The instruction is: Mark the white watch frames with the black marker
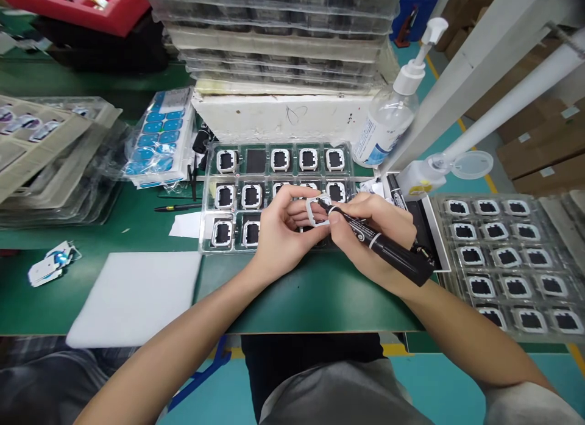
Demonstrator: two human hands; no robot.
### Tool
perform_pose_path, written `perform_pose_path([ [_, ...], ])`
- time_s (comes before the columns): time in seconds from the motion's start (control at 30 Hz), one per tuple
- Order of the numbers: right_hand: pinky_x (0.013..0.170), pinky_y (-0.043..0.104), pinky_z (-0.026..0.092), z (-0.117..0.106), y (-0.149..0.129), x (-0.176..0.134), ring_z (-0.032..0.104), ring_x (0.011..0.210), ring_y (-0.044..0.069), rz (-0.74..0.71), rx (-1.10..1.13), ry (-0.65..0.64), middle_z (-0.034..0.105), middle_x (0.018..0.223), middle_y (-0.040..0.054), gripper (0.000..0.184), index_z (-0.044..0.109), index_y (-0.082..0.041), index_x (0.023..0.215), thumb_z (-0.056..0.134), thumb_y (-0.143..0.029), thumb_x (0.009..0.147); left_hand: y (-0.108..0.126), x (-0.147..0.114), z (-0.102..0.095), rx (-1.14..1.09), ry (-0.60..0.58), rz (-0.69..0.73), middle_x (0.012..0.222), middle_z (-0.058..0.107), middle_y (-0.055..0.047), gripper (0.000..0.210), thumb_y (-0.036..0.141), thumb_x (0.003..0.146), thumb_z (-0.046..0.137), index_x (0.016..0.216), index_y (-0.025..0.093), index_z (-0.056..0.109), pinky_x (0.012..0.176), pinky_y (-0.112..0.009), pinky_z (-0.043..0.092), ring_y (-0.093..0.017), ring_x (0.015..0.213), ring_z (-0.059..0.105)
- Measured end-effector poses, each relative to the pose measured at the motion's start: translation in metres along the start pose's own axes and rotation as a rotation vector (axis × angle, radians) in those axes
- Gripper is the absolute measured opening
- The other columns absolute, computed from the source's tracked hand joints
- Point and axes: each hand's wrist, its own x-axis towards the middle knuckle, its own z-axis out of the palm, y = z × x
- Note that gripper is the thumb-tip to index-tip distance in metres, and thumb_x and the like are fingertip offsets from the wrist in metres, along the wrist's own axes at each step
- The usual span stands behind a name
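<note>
Pinched in my left hand (286, 233) is a small white square frame (315, 213) with rounded corners. My right hand (372, 233) is closed around a black marker pen (379, 243), its tip at the upper edge of the frame. Whether the tip touches the frame I cannot tell. Beneath and behind both hands lies a clear plastic tray (209, 196) with similar white frames in its pockets, such as one at the upper right (335, 160). One top-row pocket (255, 161) shows only a dark base. My hands hide part of the lower rows.
Tall stacked trays (278, 22) rise behind on a white box (292, 117). A pump bottle (388, 117) stands at the back right, near a second filled tray (507, 260). White foam (137, 297), a pen (177, 208) and blue packs (159, 138) lie left.
</note>
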Motion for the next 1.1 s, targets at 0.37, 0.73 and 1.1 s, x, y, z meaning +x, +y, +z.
perform_pose_path([
  [0.37,0.06,0.031,0.056,0.0022,0.0019,-0.0014,0.071,0.07,0.016,-0.024,0.006,0.029,0.072,0.08,-0.0016,0.02,0.062,-0.025,0.09,0.075,-0.011,0.092,-0.0054,-0.0042,-0.0024,0.172,0.021,0.174,0.101,0.085,-0.004,0.05,0.033,0.079,0.097,0.118,0.024,0.066,0.084,-0.028,0.07,-0.019,0.093,0.084],
  [0.73,0.064,0.032,0.059,0.0014,0.0012,0.0004,0.071,0.071,0.017,-0.075,0.006,0.013,0.071,0.08,-0.002,0.023,0.061,-0.026,0.095,0.075,-0.009,0.092,-0.0049,-0.0053,-0.0023,0.195,0.029,0.209,0.103,0.085,-0.004,0.05,0.029,0.08,0.097,0.12,0.024,0.067,0.085,-0.025,0.07,-0.018,0.094,0.084],
  [1.1,0.063,0.032,0.059,0.0024,0.0034,0.0004,0.071,0.071,0.016,-0.075,0.022,0.018,0.072,0.081,-0.0019,0.022,0.062,-0.026,0.096,0.075,-0.009,0.092,-0.0059,-0.0064,-0.0024,0.293,0.051,0.288,0.101,0.084,-0.001,0.042,0.016,0.086,0.088,0.122,0.024,0.067,0.087,-0.023,0.069,-0.017,0.094,0.084],
])
